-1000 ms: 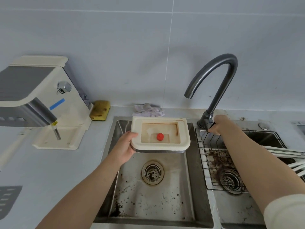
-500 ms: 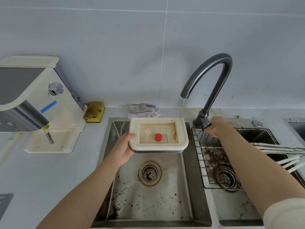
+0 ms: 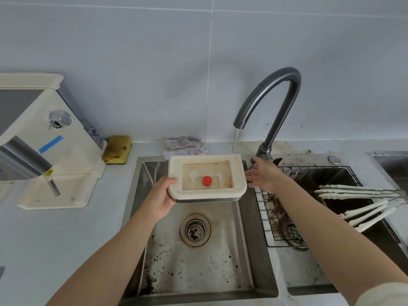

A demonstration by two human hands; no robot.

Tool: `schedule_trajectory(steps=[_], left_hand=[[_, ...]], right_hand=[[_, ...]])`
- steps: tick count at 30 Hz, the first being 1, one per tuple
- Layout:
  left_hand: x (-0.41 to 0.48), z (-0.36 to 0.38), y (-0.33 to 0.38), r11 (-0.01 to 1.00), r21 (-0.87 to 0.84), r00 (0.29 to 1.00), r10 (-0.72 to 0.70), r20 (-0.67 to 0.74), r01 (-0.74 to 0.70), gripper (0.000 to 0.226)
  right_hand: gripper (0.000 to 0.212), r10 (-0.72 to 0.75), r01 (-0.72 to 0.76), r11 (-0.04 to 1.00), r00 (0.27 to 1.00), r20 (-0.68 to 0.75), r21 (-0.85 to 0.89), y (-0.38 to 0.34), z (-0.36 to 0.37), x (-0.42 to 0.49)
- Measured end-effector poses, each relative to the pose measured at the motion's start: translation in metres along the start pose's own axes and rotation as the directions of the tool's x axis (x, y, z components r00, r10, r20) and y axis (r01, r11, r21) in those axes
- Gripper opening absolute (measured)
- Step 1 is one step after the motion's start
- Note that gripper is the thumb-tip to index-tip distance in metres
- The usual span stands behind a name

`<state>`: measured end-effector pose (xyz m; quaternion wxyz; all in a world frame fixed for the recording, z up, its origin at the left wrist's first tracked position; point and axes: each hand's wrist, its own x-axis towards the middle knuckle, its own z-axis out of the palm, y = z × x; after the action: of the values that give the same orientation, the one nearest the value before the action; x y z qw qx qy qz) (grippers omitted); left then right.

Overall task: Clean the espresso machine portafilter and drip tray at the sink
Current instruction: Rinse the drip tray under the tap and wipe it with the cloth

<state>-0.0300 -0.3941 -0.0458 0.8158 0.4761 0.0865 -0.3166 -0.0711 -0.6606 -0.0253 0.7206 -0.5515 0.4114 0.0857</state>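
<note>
Grey countertop (image 3: pixel 55 239) was noted around a double sink (image 3: pixel 250 217); coffee grounds (image 3: pixel 150 281) were seen scattered in the left basin (image 3: pixel 198 268); the drip tray (image 3: pixel 205 159), with a red float (image 3: pixel 207 181) at its centre, was held level above that basin, gripped at its left edge by the left hand (image 3: pixel 161 197), thumb over the rim; the right hand (image 3: pixel 262 175) was found with fingers (image 3: pixel 250 173) extended, just beside the tray's right edge, contact not determinable; water (image 3: pixel 235 140) was observed running from the faucet (image 3: pixel 287 85).

No text, brand or number can be read. At the left of the frame, the small yellow sticker (image 3: pixel 50 172) on the espresso machine (image 3: pixel 70 151) steam wand (image 3: pixel 53 185) bears marks too small to make out (the blue tape strip (image 3: pixel 51 144) above it is plain).
</note>
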Motion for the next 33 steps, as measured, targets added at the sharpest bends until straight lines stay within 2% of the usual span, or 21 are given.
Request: schedule_trajectory(steps=[2, 4, 9, 13, 18, 33], left_hand=[[0.001, 0.0, -0.001, 1.0, -0.012, 1.0, -0.002, 0.002, 0.002, 0.031], [0.002, -0.002, -0.002, 1.0, -0.029, 1.0, -0.007, 0.0, 0.007, 0.03], [0.002, -0.006, -0.001, 0.998, 0.014, 0.997, -0.058, 0.044, 0.058, 0.025], [0.005, -0.005, -0.006, 0.988, 0.117, 0.995, -0.098, -0.003, 0.098, 0.03], [0.014, -0.001, -0.012, 0.964, 0.227, 0.991, -0.127, -0.05, 0.135, 0.021], [0.027, 0.007, -0.03, 0.854, 0.48, 0.973, -0.23, 0.0, 0.202, 0.015]], right_hand=[[0.038, 0.005, 0.003, 0.998, 0.991, 0.133, -0.064, 0.007, 0.008, -0.005], [0.031, -0.031, 0.042, 0.997, 0.982, 0.184, -0.057, 0.011, 0.015, -0.007], [0.028, -0.12, 0.139, 0.981, 0.983, 0.137, -0.139, 0.007, 0.017, -0.008], [0.025, -0.18, 0.186, 0.967, 0.982, 0.053, -0.175, 0.005, 0.013, -0.009], [0.023, -0.168, 0.164, 0.972, 0.986, -0.009, -0.169, 0.007, 0.0, -0.008], [0.035, -0.206, 0.174, 0.954, 0.972, -0.111, -0.243, 0.03, -0.031, -0.015]])
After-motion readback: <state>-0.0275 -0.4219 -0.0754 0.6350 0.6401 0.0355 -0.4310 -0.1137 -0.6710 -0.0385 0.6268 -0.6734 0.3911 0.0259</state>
